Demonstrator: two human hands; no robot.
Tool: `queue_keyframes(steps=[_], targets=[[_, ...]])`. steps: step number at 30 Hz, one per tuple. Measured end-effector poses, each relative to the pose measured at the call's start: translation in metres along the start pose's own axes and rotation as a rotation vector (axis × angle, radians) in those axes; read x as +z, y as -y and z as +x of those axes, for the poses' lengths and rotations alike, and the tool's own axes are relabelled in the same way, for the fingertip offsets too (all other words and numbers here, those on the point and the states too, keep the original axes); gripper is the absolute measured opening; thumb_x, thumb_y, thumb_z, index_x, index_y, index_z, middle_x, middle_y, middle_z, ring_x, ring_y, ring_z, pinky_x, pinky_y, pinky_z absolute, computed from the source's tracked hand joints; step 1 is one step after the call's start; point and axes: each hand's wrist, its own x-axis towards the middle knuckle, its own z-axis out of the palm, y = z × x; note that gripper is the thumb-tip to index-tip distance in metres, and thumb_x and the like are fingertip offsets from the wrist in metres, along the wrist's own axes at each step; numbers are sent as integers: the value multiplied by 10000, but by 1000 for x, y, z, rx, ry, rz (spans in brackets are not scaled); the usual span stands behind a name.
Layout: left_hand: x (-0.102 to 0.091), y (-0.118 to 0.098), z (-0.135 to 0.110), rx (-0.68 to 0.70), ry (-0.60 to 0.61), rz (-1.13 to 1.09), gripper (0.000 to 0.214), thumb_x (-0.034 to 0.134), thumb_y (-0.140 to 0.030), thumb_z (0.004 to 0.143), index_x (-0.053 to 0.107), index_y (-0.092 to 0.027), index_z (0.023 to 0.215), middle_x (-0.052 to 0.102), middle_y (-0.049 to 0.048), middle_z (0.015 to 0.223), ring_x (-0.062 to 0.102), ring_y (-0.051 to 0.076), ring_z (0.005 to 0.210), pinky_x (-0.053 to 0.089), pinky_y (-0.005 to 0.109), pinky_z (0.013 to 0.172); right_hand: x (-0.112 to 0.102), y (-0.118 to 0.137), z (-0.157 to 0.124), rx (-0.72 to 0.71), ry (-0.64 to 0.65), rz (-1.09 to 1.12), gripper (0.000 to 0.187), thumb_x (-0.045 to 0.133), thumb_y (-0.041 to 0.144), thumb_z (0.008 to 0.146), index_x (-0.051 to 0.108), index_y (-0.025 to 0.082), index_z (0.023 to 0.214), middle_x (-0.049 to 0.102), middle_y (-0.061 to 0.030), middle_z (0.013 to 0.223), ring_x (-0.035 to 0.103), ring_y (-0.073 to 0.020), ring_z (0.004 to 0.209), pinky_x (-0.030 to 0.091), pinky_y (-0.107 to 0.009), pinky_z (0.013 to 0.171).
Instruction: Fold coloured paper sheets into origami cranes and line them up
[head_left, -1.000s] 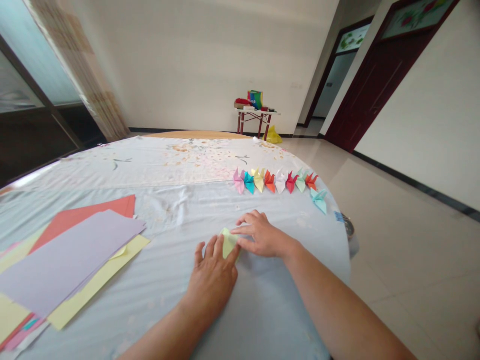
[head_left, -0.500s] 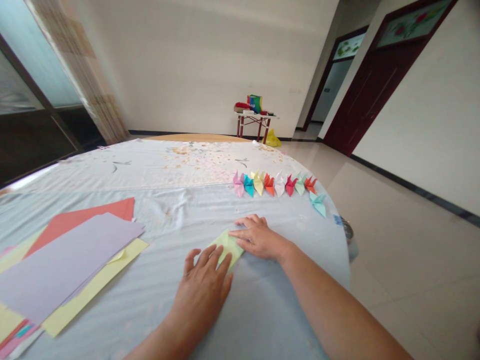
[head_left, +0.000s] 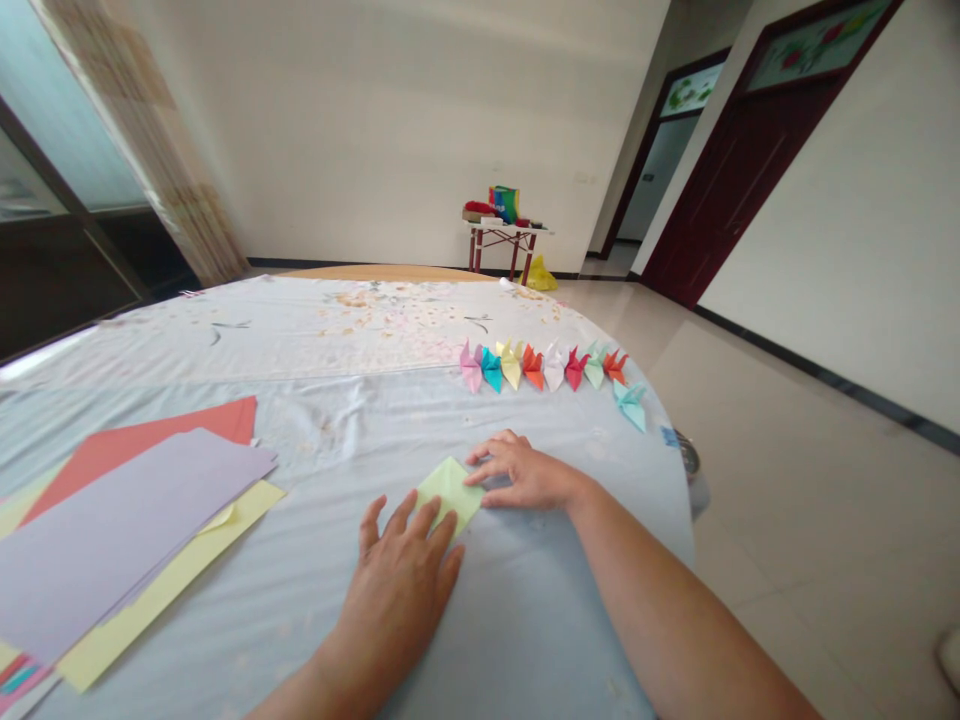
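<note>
A light green piece of folded paper (head_left: 454, 486) lies flat on the cloth-covered table, its corners making a diamond. My left hand (head_left: 405, 570) rests over its near-left part with the fingers spread, the tips pressing on the paper. At the paper's right corner is my right hand (head_left: 521, 474), fingers stretched out and apart, the tips at or just over the edge. Part of the paper is hidden under the left fingers.
Several folded paper cranes (head_left: 553, 366) stand in a row toward the right, with a pale turquoise crane (head_left: 630, 405) nearer the table's edge. On the left lies a stack of coloured sheets (head_left: 142, 520). A small side table (head_left: 504, 232) stands by the wall.
My right hand has shifted slightly off the paper's top toward its right corner, uncovering more of it. The left hand stays on the paper. The whole view has moved a little.
</note>
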Motion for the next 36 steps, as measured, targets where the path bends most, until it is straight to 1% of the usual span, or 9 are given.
queue_keyframes(steps=[3, 7, 10, 13, 19, 23, 29, 32, 36], targets=[[-1, 0, 1, -2, 8, 9, 250, 468, -285, 825, 621, -293, 1023, 615, 35, 1144, 465, 260, 1155, 184, 533, 1011, -1, -3, 0, -7, 10, 24, 305, 660, 343, 723, 649, 286, 1023, 559, -20, 1155, 416, -213, 1079, 310, -391, 948], [-4, 2, 4, -7, -1, -16, 236, 445, -296, 841, 625, -298, 993, 624, 16, 1126, 471, 247, 1143, 159, 521, 1014, -4, -8, 0, -62, 5, 92, 264, 657, 289, 736, 662, 237, 995, 585, -36, 1119, 468, -181, 1064, 317, -341, 957], [-6, 6, 7, -13, -7, -55, 237, 422, -278, 854, 627, -306, 967, 652, -13, 1058, 492, 228, 1103, 141, 511, 1011, -6, -11, 0, -93, 3, 122, 232, 644, 262, 752, 665, 214, 978, 595, -48, 1110, 503, -168, 1041, 319, -331, 954], [-7, 11, 10, -6, -16, -90, 250, 418, -242, 854, 630, -318, 962, 668, -30, 1001, 498, 218, 1079, 139, 500, 999, -6, -11, 0, -89, -3, 125, 223, 643, 250, 752, 668, 203, 969, 603, -53, 1104, 505, -169, 1037, 325, -331, 949], [-8, 17, 12, 64, -17, -115, 252, 419, -230, 853, 635, -296, 965, 671, -3, 974, 529, 205, 991, 233, 444, 918, -6, -8, 0, -64, -11, 126, 195, 634, 247, 760, 675, 215, 948, 606, -45, 1094, 495, -170, 1038, 331, -333, 949], [-7, 18, 13, 104, -11, -108, 255, 406, -230, 862, 636, -280, 961, 662, 11, 984, 546, 193, 932, 260, 424, 884, -6, -6, 0, -56, -18, 146, 169, 615, 251, 777, 678, 205, 928, 610, -51, 1083, 500, -164, 1023, 336, -329, 942], [-4, 23, 16, 129, 22, -99, 241, 414, -234, 857, 642, -283, 920, 641, 15, 980, 536, 194, 921, 331, 372, 822, -2, -1, 3, -36, -86, 113, 135, 588, 304, 799, 667, 213, 861, 610, -37, 1071, 468, -170, 1050, 315, -344, 941], [-4, 26, 17, 160, 43, -105, 246, 402, -242, 860, 647, -261, 869, 622, 28, 967, 523, 185, 904, 354, 346, 795, 3, 2, 9, -48, -129, 105, 133, 556, 301, 823, 639, 197, 834, 627, -29, 998, 483, -158, 1004, 306, -335, 930], [-5, 29, 18, 184, 71, -111, 249, 389, -257, 867, 638, -248, 852, 598, 33, 954, 512, 177, 887, 369, 317, 764, 12, 4, 16, 22, -138, 60, 149, 534, 310, 831, 614, 185, 827, 623, -18, 857, 480, -164, 921, 331, -318, 845]])
